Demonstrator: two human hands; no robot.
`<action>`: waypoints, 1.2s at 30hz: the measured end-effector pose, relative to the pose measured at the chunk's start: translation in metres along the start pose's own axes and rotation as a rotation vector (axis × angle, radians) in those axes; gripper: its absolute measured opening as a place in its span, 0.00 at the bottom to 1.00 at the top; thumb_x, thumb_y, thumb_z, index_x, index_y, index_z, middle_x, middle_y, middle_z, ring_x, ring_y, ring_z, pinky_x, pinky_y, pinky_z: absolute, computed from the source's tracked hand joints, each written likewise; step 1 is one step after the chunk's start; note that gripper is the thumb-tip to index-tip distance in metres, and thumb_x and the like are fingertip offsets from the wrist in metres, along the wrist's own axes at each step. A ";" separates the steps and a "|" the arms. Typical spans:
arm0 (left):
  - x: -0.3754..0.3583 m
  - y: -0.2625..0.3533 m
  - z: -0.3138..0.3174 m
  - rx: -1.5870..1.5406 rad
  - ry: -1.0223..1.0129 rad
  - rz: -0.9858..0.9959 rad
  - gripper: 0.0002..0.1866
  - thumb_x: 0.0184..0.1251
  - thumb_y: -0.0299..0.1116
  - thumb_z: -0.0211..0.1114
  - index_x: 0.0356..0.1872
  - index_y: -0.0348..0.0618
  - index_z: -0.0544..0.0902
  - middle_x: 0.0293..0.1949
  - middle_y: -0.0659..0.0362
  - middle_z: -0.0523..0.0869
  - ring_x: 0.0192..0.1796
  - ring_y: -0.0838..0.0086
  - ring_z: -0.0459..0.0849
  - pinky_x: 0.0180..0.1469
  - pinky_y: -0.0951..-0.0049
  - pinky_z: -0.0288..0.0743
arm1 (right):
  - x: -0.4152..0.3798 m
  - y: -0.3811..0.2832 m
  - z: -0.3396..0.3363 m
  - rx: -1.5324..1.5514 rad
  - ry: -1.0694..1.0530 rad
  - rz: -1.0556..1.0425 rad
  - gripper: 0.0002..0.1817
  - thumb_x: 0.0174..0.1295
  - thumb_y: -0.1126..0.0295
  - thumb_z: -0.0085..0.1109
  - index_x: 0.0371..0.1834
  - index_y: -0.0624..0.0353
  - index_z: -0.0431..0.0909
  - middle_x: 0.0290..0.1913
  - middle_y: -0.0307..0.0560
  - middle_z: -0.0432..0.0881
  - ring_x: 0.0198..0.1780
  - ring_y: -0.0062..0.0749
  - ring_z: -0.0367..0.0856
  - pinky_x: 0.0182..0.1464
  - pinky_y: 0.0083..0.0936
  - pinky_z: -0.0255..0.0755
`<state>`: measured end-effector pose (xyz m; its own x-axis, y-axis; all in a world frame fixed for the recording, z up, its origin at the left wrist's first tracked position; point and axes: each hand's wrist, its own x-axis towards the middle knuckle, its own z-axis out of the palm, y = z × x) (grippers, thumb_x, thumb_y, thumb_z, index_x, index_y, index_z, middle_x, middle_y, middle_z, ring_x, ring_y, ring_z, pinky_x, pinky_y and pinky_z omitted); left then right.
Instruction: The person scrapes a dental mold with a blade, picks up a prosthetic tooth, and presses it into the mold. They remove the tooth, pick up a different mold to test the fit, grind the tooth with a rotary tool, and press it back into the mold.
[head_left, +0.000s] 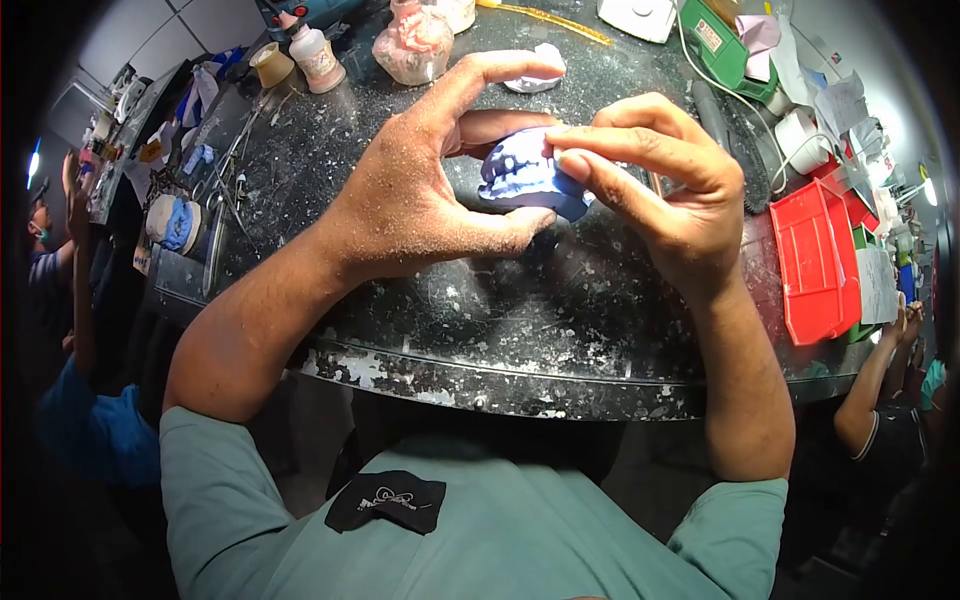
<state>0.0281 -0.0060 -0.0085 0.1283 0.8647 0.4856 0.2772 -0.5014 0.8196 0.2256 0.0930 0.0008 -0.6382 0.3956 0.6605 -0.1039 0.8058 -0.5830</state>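
Observation:
A blue and white dental model [525,175] is held above the dark, speckled bench [480,320]. My left hand [420,170] grips it from the left, with the thumb at its lower edge and fingers behind it. Dust covers the skin of that hand. My right hand [665,180] is at the model's right side, its thumb and index finger pinched together against the upper right part. Whether a small piece sits between those fingertips is too small to tell.
Behind the hands stand a glass jar [412,45], a bottle [316,60] and a white lump [535,72]. A red bin [815,262] lies right, a green box [722,52] back right. Another model [174,222] sits left. Other people are at both sides.

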 end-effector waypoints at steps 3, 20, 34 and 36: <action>0.000 0.002 0.000 -0.004 -0.015 -0.024 0.46 0.49 0.23 0.78 0.70 0.37 0.62 0.70 0.51 0.68 0.66 0.61 0.77 0.69 0.63 0.71 | 0.001 0.003 -0.001 0.006 -0.012 0.005 0.10 0.57 0.77 0.70 0.43 0.58 0.90 0.37 0.42 0.82 0.41 0.24 0.79 0.44 0.18 0.73; 0.000 0.011 -0.001 0.044 -0.036 -0.195 0.45 0.50 0.22 0.77 0.70 0.39 0.62 0.64 0.51 0.74 0.64 0.63 0.80 0.65 0.66 0.75 | 0.001 0.005 0.000 0.004 -0.012 0.056 0.09 0.56 0.73 0.72 0.40 0.58 0.90 0.36 0.45 0.87 0.40 0.27 0.83 0.44 0.21 0.76; 0.012 0.047 -0.003 -0.166 0.123 -0.401 0.43 0.51 0.26 0.78 0.69 0.35 0.64 0.62 0.48 0.78 0.65 0.66 0.77 0.68 0.67 0.72 | 0.000 0.043 -0.045 -0.139 -0.219 0.552 0.12 0.57 0.65 0.68 0.33 0.65 0.86 0.23 0.39 0.82 0.25 0.17 0.75 0.31 0.20 0.70; 0.006 0.036 0.001 0.218 0.082 -0.212 0.47 0.51 0.26 0.78 0.71 0.37 0.59 0.64 0.47 0.76 0.66 0.65 0.76 0.68 0.65 0.73 | 0.001 0.040 -0.044 -0.168 -0.284 0.642 0.11 0.55 0.67 0.68 0.33 0.65 0.87 0.22 0.39 0.82 0.25 0.17 0.75 0.31 0.21 0.69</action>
<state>0.0394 -0.0189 0.0237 -0.0293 0.9396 0.3410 0.4882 -0.2843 0.8252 0.2546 0.1448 -0.0006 -0.7097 0.7027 0.0503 0.4627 0.5188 -0.7189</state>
